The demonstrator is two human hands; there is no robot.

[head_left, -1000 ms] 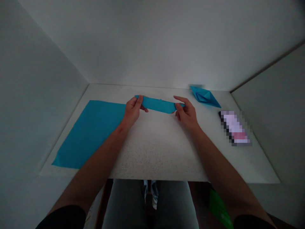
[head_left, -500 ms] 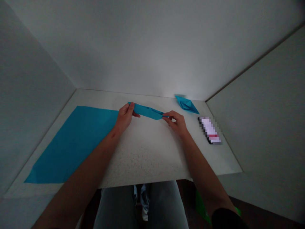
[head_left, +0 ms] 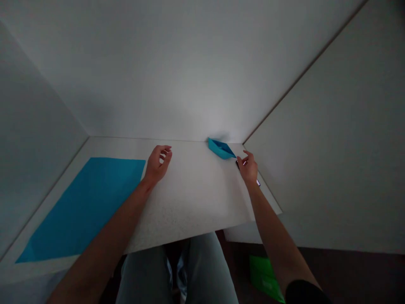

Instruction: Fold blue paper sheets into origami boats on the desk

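Well, on the left a big blue sheet (head_left: 85,202) lies flat on the white table (head_left: 193,190), with no folds to see in most of it. The left arm goes over its right side. Next comes the left hand (head_left: 157,164), just past the sheet. Its fingers are bent and a bit wide, with a gap by the thumb, and they hold nothing. The middle of the table is bare, and the person's legs (head_left: 205,270) are below it.

Then comes the folded blue paper boat (head_left: 220,150), at the back of the table by the wall (head_left: 177,84). One long side faces us, and its right tip points at the right hand (head_left: 249,169). The thumb there is at the tip. Two fingers seem to stick up, but I can't tell if the hand pinches the paper. The step looks like putting the boat in its spot. The next move calls for soft, loose fingers, so the tip does not get pulled. A phone (head_left: 237,165) is mostly hidden by this hand. Something green (head_left: 264,274) is down below.
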